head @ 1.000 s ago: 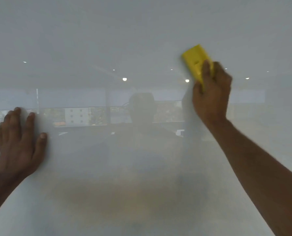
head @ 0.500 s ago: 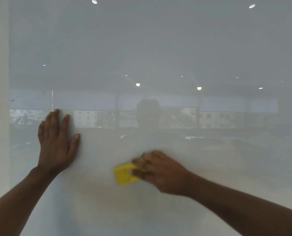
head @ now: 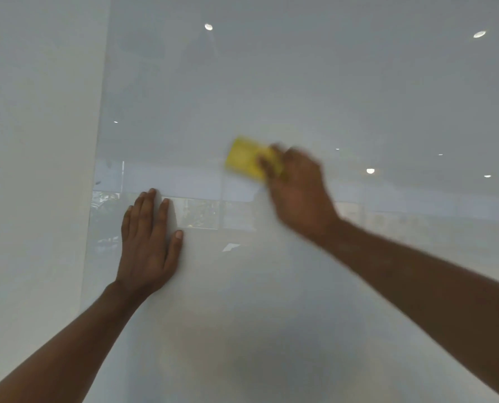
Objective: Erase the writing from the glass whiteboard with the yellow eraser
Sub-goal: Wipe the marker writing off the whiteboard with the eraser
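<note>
The glass whiteboard point(head: 315, 91) fills most of the view and mirrors ceiling lights and windows. I see no writing on it. My right hand point(head: 299, 193) grips the yellow eraser point(head: 244, 158) and presses it on the glass near the middle; both are blurred by motion. My left hand point(head: 148, 245) lies flat on the glass, fingers spread, lower left of the eraser and close to the board's left edge.
A plain white wall point(head: 36, 170) borders the board on the left. The board's left edge point(head: 97, 175) runs nearly vertical just left of my left hand.
The eraser swept from upper right down to lower middle, then back up toward the centre. The view has shifted left, bringing the wall into sight. My left hand stays flat on the glass.
</note>
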{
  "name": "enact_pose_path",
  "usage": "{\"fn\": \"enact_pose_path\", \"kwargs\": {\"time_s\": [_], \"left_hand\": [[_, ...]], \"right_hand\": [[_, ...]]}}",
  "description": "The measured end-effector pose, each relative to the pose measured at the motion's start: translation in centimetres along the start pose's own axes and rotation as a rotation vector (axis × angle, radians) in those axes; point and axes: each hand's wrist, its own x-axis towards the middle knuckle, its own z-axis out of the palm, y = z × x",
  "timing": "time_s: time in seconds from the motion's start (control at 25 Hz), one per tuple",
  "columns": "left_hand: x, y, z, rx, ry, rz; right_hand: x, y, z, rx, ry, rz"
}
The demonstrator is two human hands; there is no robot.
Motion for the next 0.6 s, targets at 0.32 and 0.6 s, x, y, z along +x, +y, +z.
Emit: {"fn": "enact_pose_path", "kwargs": {"time_s": [0.32, 0.6], "left_hand": [[-0.5, -2.4, -1.1, 0.001, 0.003, -0.007], [-0.5, -2.6, -0.8, -0.001, 0.002, -0.007]], "right_hand": [[0.2, -5.4, 3.2, 0.024, -0.196, -0.533], [13.3, 1.2, 0.9, -0.241, 0.06, 0.19]]}}
